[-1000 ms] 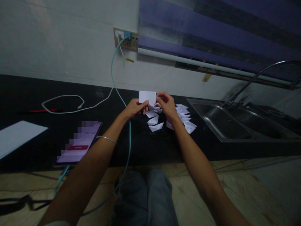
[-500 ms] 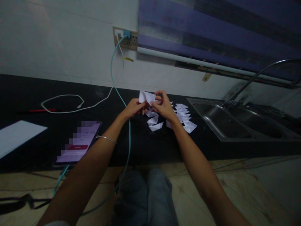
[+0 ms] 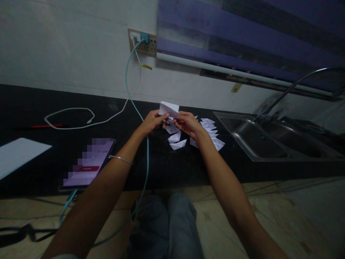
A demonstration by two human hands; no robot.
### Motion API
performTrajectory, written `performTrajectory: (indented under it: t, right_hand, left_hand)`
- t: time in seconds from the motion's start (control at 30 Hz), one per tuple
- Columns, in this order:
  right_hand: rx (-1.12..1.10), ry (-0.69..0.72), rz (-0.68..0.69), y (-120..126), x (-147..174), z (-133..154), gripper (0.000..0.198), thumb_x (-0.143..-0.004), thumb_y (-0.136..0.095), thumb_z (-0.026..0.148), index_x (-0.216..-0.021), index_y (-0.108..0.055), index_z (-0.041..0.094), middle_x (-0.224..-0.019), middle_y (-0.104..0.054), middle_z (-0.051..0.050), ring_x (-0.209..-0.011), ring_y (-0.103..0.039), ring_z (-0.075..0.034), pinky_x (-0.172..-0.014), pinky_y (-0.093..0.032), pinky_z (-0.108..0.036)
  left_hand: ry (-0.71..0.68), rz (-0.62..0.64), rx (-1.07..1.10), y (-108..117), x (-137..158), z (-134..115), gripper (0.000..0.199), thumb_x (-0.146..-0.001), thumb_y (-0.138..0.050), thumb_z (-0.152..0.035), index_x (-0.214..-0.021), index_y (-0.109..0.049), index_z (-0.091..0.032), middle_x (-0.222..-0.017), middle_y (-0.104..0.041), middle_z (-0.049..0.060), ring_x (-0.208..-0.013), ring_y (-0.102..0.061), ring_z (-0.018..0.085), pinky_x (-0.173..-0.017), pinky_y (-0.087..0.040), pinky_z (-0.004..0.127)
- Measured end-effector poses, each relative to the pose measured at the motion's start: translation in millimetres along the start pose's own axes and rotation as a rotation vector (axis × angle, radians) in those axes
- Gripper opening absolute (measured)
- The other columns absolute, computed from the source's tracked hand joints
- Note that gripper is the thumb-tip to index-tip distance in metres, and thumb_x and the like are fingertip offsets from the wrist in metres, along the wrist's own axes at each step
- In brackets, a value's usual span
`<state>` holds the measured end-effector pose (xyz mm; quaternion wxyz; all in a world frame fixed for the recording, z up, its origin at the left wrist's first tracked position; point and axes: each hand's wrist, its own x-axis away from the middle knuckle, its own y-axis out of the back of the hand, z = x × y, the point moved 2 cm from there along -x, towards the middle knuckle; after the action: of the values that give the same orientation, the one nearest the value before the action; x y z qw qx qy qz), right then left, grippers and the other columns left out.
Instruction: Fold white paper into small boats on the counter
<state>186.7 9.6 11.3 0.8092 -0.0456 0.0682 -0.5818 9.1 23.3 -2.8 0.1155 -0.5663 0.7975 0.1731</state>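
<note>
Left hand (image 3: 153, 123) and right hand (image 3: 189, 123) pinched the folded white paper (image 3: 169, 108) by its lower corners, above the black countertop (image 3: 167, 169), near paper boats (image 3: 178, 144). Good creasing probably needed light fingertips, edges matched first.

The smartphone (image 3: 88, 176) near the front edge of the bench (image 3: 172, 169) shows digits (image 3: 102, 151) ending in "04"; those before are partly pixelated and unclear. The pale label on its red button (image 3: 90, 168) is too blurred to read.
</note>
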Motion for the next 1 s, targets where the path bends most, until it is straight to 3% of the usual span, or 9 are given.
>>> performTrajectory:
  t: [0.07,0.17,0.23,0.33,0.43,0.53,0.7,0.8,1.0]
  right_hand:
    - [0.03,-0.024,0.011,2,-1,-1,0.007,-0.074,-0.071,0.017,-0.076,-0.064,0.016,-0.064,-0.061,0.001,-0.056,-0.053,-0.006,-0.05,-0.042,-0.018]
    - [0.097,-0.058,0.053,5,-1,-3,0.007,-0.074,-0.07,0.016,-0.075,-0.063,0.015,-0.062,-0.06,0.0,-0.053,-0.052,-0.006,-0.047,-0.039,-0.019]
    - [0.15,-0.073,0.076,6,-1,-4,0.008,-0.075,-0.069,0.017,-0.073,-0.061,0.016,-0.062,-0.061,-0.001,-0.051,-0.051,-0.007,-0.047,-0.039,-0.019]
    - [0.147,-0.041,0.031,6,-1,-2,0.009,-0.079,-0.068,0.023,-0.08,-0.06,0.018,-0.064,-0.062,-0.001,-0.053,-0.054,-0.008,-0.05,-0.042,-0.02]
    - [0.088,0.084,-0.029,5,1,4,0.027,-0.082,-0.07,0.042,-0.098,-0.059,0.023,-0.072,-0.065,0.0,-0.059,-0.058,-0.01,-0.056,-0.048,-0.023]
    - [0.136,0.217,-0.016,3,2,7,0.042,-0.074,-0.078,0.047,-0.104,-0.058,0.027,-0.074,-0.063,0.003,-0.064,-0.059,-0.011,-0.063,-0.053,-0.027]
    - [0.245,0.367,-0.03,3,-1,2,0.035,-0.071,-0.081,0.042,-0.095,-0.064,0.025,-0.091,-0.065,-0.001,-0.076,-0.061,-0.014,-0.064,-0.056,-0.028]
    - [0.207,0.376,-0.057,3,-3,1,0.032,-0.07,-0.081,0.041,-0.092,-0.066,0.023,-0.099,-0.065,-0.002,-0.083,-0.062,-0.016,-0.066,-0.059,-0.031]
    - [0.143,0.343,-0.127,4,-3,1,0.03,-0.073,-0.077,0.041,-0.095,-0.07,0.022,-0.093,-0.069,-0.003,-0.08,-0.065,-0.016,-0.066,-0.059,-0.03]
  left_hand:
    - [-0.038,-0.063,0.028,3,0,-2,0.037,-0.079,-0.072,-0.047,-0.102,-0.065,-0.019,-0.083,-0.07,0.005,-0.054,-0.061,0.012,-0.041,-0.033,0.018]
    - [-0.116,-0.112,0.018,6,0,-5,0.058,-0.072,-0.081,-0.04,-0.123,-0.058,-0.026,-0.094,-0.07,0.004,-0.062,-0.064,0.014,-0.045,-0.038,0.019]
    - [-0.142,-0.089,-0.039,6,-1,-5,0.053,-0.07,-0.082,-0.037,-0.117,-0.063,-0.024,-0.087,-0.069,0.003,-0.061,-0.061,0.014,-0.047,-0.039,0.02]
    - [-0.147,-0.073,-0.121,6,-2,-1,0.028,-0.075,-0.076,-0.041,-0.084,-0.069,-0.017,-0.068,-0.063,0.002,-0.055,-0.054,0.012,-0.048,-0.039,0.021]
    - [-0.173,-0.167,-0.151,9,-2,2,0.034,-0.078,-0.072,-0.046,-0.068,-0.064,-0.014,-0.06,-0.058,0.0,-0.053,-0.05,0.01,-0.048,-0.037,0.021]
    - [-0.168,-0.223,-0.12,11,-1,3,0.038,-0.077,-0.073,-0.05,-0.067,-0.064,-0.014,-0.057,-0.058,-0.001,-0.048,-0.049,0.009,-0.044,-0.034,0.02]
    - [-0.113,-0.133,-0.008,7,0,1,0.038,-0.079,-0.071,-0.053,-0.08,-0.068,-0.015,-0.054,-0.062,0.001,-0.039,-0.048,0.009,-0.036,-0.033,0.02]
    - [-0.1,-0.073,0.051,4,1,-1,0.036,-0.079,-0.071,-0.051,-0.082,-0.068,-0.015,-0.056,-0.063,0.001,-0.04,-0.049,0.008,-0.035,-0.033,0.019]
    - [-0.031,-0.026,0.131,3,2,0,0.031,-0.072,-0.077,-0.043,-0.086,-0.07,-0.016,-0.064,-0.063,0.0,-0.043,-0.047,0.007,-0.035,-0.033,0.018]
